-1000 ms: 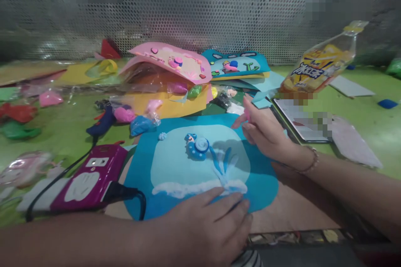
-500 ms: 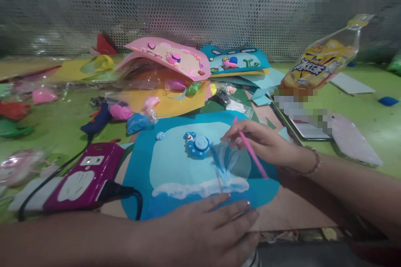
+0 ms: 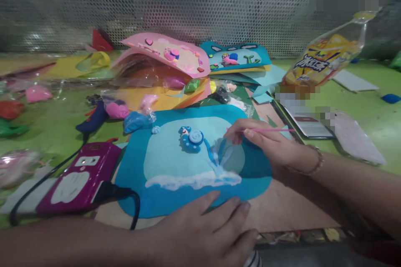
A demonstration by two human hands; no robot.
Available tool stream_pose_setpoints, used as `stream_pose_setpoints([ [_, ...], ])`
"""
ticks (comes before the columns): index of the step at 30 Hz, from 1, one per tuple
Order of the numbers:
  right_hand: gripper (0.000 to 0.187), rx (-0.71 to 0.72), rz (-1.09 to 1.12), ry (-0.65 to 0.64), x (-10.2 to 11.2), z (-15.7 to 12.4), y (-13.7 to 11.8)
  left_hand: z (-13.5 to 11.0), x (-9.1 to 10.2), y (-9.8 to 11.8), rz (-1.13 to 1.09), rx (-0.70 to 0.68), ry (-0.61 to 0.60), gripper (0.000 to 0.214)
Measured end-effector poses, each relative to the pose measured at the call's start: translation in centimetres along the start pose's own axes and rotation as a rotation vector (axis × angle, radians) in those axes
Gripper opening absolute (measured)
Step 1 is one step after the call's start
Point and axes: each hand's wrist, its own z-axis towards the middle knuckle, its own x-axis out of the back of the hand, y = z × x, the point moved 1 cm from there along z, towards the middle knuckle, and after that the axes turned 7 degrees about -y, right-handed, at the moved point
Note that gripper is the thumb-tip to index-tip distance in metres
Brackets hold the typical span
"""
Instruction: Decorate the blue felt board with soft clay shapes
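A blue foam board (image 3: 257, 175) with a pale blue panel lies in front of me. On it sit a blue clay snail (image 3: 191, 137), blue clay stalks and a white clay strip (image 3: 194, 181). My left hand (image 3: 206, 227) lies flat on the board's near edge, fingers stretched out. My right hand (image 3: 266, 144) pinches a thin pink stick (image 3: 269, 130), held nearly level, with the fingers over the stalks at the right of the snail.
A purple power strip (image 3: 75, 177) with a black cable lies at the left. Bags of coloured clay (image 3: 125, 112), foam sheets and finished clay boards (image 3: 169, 54) crowd the back. A yellow-labelled bottle (image 3: 322, 64) leans at the right. A perforated metal wall stands behind.
My right hand has come down onto the board by the stalks and turned the pink stick from steep to nearly level. My left hand stays on the near edge.
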Motion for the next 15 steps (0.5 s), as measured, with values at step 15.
stream_pose_setpoints([
  [15, 0.010, 0.078, -0.051, -0.003, -0.7, 0.3, -0.6, -0.3, 0.3, -1.6, -0.057, 0.450, -0.020, 0.066],
])
